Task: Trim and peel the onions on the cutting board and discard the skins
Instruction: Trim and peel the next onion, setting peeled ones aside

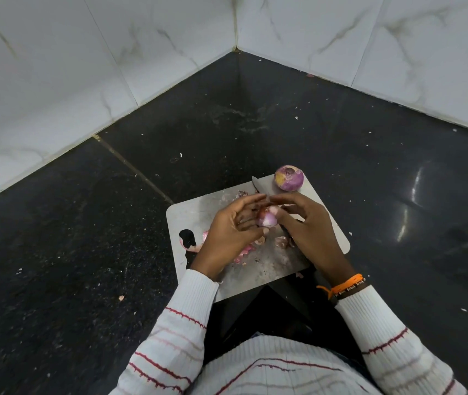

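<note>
Single head-worn view, wide-angle, looking forward and steeply down from above the person's chest. Faces a tiled wall corner (235,48) beyond the fingers (251,201). Near range: fingers sit mid-frame over dark worktop (84,223); sleeves (175,332) fill the bottom edge below them.

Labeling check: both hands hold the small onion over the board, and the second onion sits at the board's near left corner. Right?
Not quite. The head view shows the second onion at the cutting board's far right corner. Both the left hand and right hand do hold the small onion.
</note>
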Available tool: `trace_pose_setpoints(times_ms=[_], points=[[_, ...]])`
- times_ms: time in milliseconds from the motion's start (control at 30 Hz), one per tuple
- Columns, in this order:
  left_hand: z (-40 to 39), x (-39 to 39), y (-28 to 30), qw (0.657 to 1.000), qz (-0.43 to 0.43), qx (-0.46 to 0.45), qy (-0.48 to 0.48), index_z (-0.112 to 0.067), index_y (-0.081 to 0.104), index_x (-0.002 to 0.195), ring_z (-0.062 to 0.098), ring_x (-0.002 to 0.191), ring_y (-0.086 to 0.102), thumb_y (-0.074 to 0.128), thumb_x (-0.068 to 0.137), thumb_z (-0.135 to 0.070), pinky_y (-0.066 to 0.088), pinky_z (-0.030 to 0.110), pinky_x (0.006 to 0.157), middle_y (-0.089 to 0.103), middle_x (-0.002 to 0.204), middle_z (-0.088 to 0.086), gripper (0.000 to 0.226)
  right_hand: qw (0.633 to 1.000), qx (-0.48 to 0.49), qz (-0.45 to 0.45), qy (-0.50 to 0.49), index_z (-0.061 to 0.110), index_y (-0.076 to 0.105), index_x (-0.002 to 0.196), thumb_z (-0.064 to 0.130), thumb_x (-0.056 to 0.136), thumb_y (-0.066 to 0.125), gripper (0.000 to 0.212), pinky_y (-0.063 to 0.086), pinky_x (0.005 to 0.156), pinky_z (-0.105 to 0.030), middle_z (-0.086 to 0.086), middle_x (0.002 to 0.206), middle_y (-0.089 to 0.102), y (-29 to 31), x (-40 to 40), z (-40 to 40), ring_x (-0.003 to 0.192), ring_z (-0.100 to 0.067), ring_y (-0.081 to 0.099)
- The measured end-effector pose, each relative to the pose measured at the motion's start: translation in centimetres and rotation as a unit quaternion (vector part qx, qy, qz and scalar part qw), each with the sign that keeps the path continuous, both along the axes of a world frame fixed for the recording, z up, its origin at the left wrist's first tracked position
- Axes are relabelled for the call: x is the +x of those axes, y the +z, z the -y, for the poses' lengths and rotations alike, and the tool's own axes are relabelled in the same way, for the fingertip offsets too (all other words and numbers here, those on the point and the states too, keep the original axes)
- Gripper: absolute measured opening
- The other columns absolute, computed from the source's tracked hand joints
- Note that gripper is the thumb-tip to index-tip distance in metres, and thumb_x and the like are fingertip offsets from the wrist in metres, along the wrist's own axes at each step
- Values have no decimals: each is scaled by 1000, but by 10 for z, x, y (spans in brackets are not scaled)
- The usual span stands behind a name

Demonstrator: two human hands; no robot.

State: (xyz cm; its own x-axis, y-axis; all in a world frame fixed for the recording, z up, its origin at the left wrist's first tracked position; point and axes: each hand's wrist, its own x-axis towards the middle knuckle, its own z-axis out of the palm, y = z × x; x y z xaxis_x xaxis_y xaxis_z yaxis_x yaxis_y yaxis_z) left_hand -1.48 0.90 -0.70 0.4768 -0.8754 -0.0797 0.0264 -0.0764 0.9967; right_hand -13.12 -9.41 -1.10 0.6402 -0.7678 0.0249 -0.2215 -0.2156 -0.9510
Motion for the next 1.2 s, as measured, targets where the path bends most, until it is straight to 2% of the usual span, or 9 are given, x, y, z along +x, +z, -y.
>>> trace_pose_setpoints(times_ms=[200,300,467,567,633,767,867,1033,1200], points=[[0,-3,0,999,-37,19,22,-15,62,118,9,103,66,69,78,4,54,22,83,69,112,-4,45,998,39,31,-38,17,68,82,18,82,67,2,47,70,-11,4,82,69,1,4,-6,83,-10,65],[2,-6,-2,999,-42,28,18,-20,66,113,12,99,68,67,82,-3,55,20,75,71,107,-3,36,997,31,34,-58,15,68,80,19,84,65,6,45,70,-12,5,78,68,0,6,-8,81,-10,65],[4,-8,-1,997,-69,15,27,-9,66,115,15,101,67,69,80,-3,54,26,86,71,108,5,36,996,-39,14,-79,15,63,83,15,86,62,4,45,69,-9,8,79,62,-5,7,-7,78,-6,60],[2,-5,-2,994,-107,-10,21,-10,66,114,17,107,65,68,79,2,53,27,88,71,111,4,37,993,-58,14,-99,25,57,77,12,85,64,17,54,69,-28,1,84,61,-11,4,-1,79,-18,63],[1,-3,-1,991,-130,-32,14,-15,66,110,17,109,64,65,79,6,52,25,88,71,111,1,38,992,-70,-12,-104,24,56,77,9,83,66,19,55,66,-34,-3,85,62,-15,1,3,76,-22,63],[1,-3,-1,989,-137,-48,3,-17,63,112,17,113,61,63,81,7,50,28,95,68,114,-3,39,993,-72,-56,-75,17,61,83,3,83,64,14,47,69,-15,2,88,61,-18,0,2,82,-15,60],[3,-5,-2,991,-129,-47,11,-12,58,114,17,112,62,61,82,8,51,27,93,64,118,1,38,998,-36,-49,-26,16,64,103,0,87,54,24,40,75,-4,7,101,60,-11,2,-3,97,-6,56],[5,-7,-4,990,-130,-53,27,-13,55,107,16,109,62,59,84,9,53,25,86,63,117,1,32,988,93,57,106,32,53,110,-1,84,60,43,48,80,-9,18,110,58,1,3,-9,99,2,60],[6,-7,-2,993,-109,-12,52,-16,62,98,17,98,66,63,85,-3,54,33,84,68,108,3,18,991,74,57,91,27,55,113,4,80,66,42,48,79,-9,19,110,59,-4,6,-12,98,3,61]])
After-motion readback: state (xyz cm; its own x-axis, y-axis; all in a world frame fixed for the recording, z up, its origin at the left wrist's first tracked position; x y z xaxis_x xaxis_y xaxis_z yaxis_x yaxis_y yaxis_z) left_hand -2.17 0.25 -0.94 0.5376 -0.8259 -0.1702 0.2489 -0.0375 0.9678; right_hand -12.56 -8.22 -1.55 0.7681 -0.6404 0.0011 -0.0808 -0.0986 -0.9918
